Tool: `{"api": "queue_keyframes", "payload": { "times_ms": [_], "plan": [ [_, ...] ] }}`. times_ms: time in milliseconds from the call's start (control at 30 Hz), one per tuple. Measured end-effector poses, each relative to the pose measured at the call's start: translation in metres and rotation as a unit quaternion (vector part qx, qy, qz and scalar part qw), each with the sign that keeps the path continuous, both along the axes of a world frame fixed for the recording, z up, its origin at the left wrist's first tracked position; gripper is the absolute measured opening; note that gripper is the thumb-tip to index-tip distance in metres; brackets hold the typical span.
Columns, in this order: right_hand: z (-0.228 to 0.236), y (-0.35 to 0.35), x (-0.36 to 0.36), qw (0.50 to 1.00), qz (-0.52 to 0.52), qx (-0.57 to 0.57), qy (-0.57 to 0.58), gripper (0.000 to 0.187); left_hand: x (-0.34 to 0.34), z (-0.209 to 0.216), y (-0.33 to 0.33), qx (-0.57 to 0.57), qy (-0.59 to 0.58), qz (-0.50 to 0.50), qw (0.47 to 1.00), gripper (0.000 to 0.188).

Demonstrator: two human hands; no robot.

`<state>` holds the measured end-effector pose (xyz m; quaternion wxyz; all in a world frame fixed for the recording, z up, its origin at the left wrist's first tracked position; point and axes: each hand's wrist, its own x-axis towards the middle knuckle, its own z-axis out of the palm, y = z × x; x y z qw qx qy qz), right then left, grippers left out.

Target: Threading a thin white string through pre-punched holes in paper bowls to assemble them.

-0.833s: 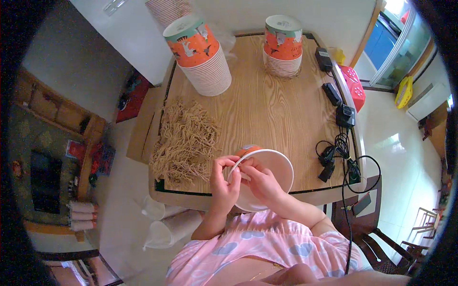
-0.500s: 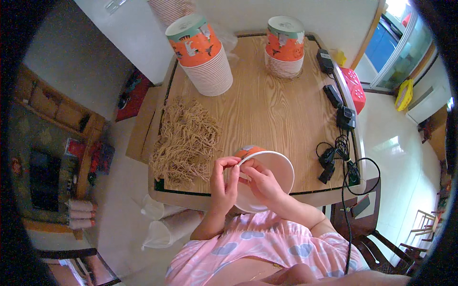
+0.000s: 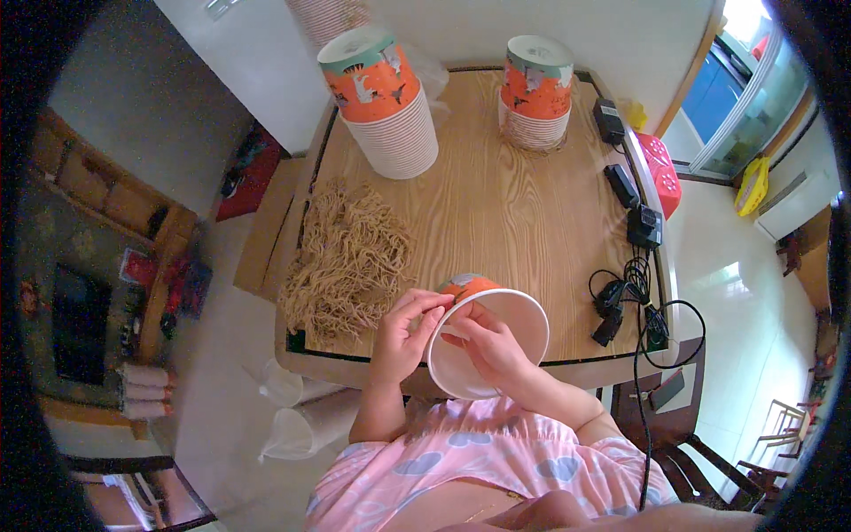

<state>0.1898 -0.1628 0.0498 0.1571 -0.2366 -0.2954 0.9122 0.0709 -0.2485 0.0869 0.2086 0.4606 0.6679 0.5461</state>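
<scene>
A paper bucket (image 3: 528, 328), white inside with an orange printed outer wall, is tilted with its mouth towards me at the table's near edge. My left hand (image 3: 404, 339) is at the left side of its rim, with thumb and fingertips pinched together against it. My right hand (image 3: 489, 344) reaches inside the mouth, fingers bent and close to the inner wall near the left hand. Whatever the right fingertips hold, if anything, is too small to make out. Left of the bucket lies a loose heap of tan cords (image 3: 346, 257).
A tall stack of nested paper buckets (image 3: 390, 133) stands upside down at the back left of the wooden table (image 3: 470, 204), a shorter stack (image 3: 534, 93) at the back right. Black power adapters (image 3: 644, 226) and tangled cables (image 3: 634, 288) lie along the right edge.
My left hand has shifted slightly left, its thumb and fingers moving at the rim. My right fingers have changed position a little inside the bucket. The view has also shifted slightly.
</scene>
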Motion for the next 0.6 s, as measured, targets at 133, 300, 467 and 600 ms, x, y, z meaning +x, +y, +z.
{"api": "queue_keyframes", "payload": {
  "times_ms": [133,300,467,600],
  "plan": [
    [-0.0004,0.0001,0.0016,1.0,0.004,0.004,-0.002,0.006,0.0,-0.0012,-0.0002,0.004,0.004,-0.005,1.0,0.018],
    [-0.0019,-0.0009,0.0009,1.0,-0.015,-0.018,0.009,0.005,0.0001,-0.0013,0.0003,0.012,0.027,-0.006,1.0,0.017],
    [0.0009,-0.001,0.0018,1.0,-0.015,-0.01,-0.001,0.006,0.0009,-0.0011,0.0006,0.013,0.019,-0.007,1.0,0.018],
    [-0.0055,-0.0015,0.001,0.999,-0.014,-0.008,0.037,0.014,0.0012,-0.001,0.0009,0.012,0.029,-0.006,1.0,0.018]
  ]
}}
